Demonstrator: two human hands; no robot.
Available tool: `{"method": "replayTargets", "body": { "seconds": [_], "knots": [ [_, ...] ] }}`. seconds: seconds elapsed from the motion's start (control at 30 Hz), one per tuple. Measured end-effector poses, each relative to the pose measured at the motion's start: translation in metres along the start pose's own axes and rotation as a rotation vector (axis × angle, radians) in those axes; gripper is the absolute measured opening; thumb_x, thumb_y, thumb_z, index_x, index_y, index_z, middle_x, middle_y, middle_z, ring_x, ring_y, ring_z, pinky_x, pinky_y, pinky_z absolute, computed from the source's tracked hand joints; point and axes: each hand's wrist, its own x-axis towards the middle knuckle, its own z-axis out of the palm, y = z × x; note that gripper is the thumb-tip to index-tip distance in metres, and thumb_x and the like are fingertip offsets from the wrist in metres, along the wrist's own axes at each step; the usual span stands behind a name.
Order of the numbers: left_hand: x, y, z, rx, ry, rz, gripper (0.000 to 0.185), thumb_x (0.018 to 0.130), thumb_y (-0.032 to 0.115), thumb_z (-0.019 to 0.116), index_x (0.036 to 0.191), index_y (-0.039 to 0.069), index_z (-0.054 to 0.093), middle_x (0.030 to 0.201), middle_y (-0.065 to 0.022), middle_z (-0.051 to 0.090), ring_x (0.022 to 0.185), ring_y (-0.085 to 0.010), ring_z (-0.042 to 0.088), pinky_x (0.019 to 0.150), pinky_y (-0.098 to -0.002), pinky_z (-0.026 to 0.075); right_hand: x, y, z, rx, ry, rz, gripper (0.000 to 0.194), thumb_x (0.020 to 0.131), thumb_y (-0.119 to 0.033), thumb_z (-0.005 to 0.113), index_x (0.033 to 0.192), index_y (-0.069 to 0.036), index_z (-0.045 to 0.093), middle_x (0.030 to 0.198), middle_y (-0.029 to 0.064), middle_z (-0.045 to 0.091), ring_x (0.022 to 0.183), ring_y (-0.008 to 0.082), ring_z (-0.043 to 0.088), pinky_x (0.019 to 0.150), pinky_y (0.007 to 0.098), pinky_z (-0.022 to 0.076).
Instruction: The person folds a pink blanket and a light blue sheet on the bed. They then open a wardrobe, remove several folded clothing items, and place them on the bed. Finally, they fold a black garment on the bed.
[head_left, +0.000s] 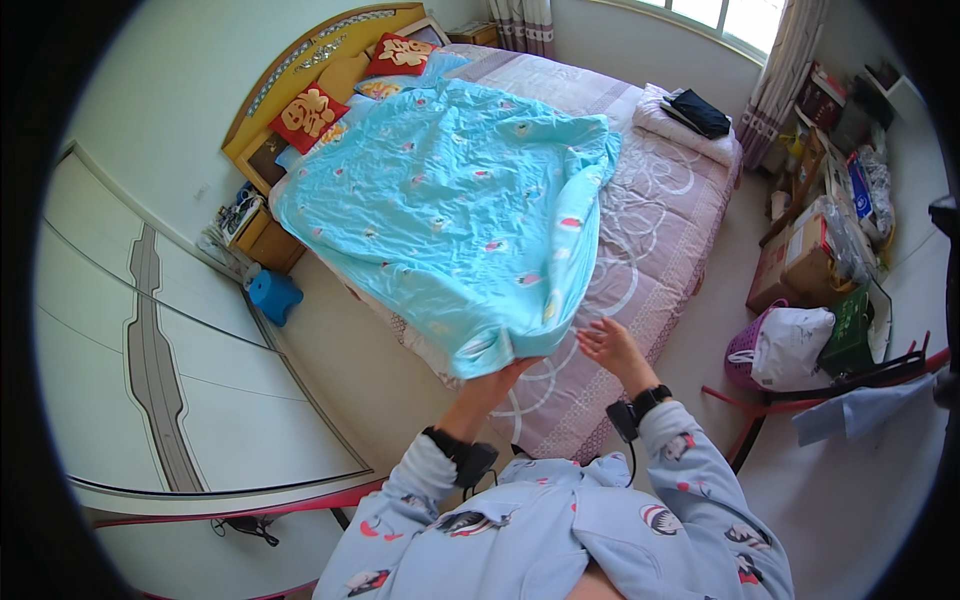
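A turquoise quilt (450, 202) with a small printed pattern lies rumpled over a bed with a pink patterned bedspread (660, 217). My left hand (499, 379) is at the quilt's near corner, its fingers partly hidden under the fabric, which it holds up. Just right of that corner, my right hand (609, 346) is raised over the bedspread with its fingers apart and nothing in it. The quilt's right edge is folded over on itself.
Two red cushions (309, 116) (401, 54) lean near the yellow headboard (259, 97). Folded bedding (682, 127) with dark cloth on it lies at the far right corner. A blue stool (275, 296) stands left of the bed; boxes (806, 251) and a purple basket (742, 349) stand right.
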Motion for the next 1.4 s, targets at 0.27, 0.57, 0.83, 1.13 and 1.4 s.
{"method": "replayTargets", "body": {
  "seconds": [0.27,0.57,0.83,1.13,1.4],
  "knots": [
    [-0.035,0.015,0.059,0.078,0.261,0.136,0.042,0.087,0.019,0.060,0.126,0.012,0.047,0.125,-0.0092,0.052,0.114,-0.0303,0.051,0.092,-0.0528,0.046,0.165,-0.072,0.000,0.472,-0.380,0.166,0.066,0.089,-0.047,0.049,0.125,0.007,0.037,0.127,0.0225,0.048,0.118,0.0357,0.044,0.101,0.0512,0.0319],
    [-0.047,-0.003,0.105,0.152,0.817,0.640,0.036,0.090,0.018,0.056,0.124,0.008,0.047,0.122,-0.0086,0.054,0.111,-0.0254,0.053,0.091,-0.0457,0.046,0.283,-0.250,-0.002,-0.080,-0.386,-0.296,0.027,0.086,-0.019,0.055,0.105,-0.001,0.050,0.102,0.0112,0.052,0.089,0.0229,0.049,0.077,0.0375,0.0387],
    [-0.060,-0.044,0.090,0.154,0.844,0.620,0.042,0.089,0.015,0.057,0.128,0.010,0.044,0.120,-0.0072,0.054,0.109,-0.0248,0.053,0.091,-0.0454,0.045,0.142,-0.420,0.034,-0.466,-0.428,-0.812,0.010,0.081,-0.004,0.057,0.091,-0.007,0.058,0.076,-0.0012,0.055,0.061,0.0080,0.048,0.050,0.0234,0.0387],
    [-0.164,-0.207,0.028,-0.088,1.077,0.346,0.028,0.088,0.012,0.057,0.116,0.012,0.049,0.112,-0.0022,0.056,0.101,-0.0222,0.056,0.089,-0.0429,0.045,0.058,-0.309,-0.199,-0.731,0.061,-0.487,0.013,0.079,-0.001,0.053,0.090,-0.007,0.058,0.070,-0.0035,0.053,0.050,0.0054,0.044,0.042,0.0209,0.0359],
    [-0.187,-0.288,-0.034,-0.126,1.128,0.153,0.019,0.087,0.004,0.051,0.105,0.009,0.051,0.106,-0.0093,0.060,0.102,-0.0252,0.058,0.086,-0.0425,0.046,0.100,-0.272,-0.291,-1.215,0.328,-0.403,0.009,0.079,-0.008,0.056,0.087,-0.013,0.056,0.074,-0.0032,0.054,0.057,0.0091,0.048,0.045,0.0222,0.0378]
  ]
}}
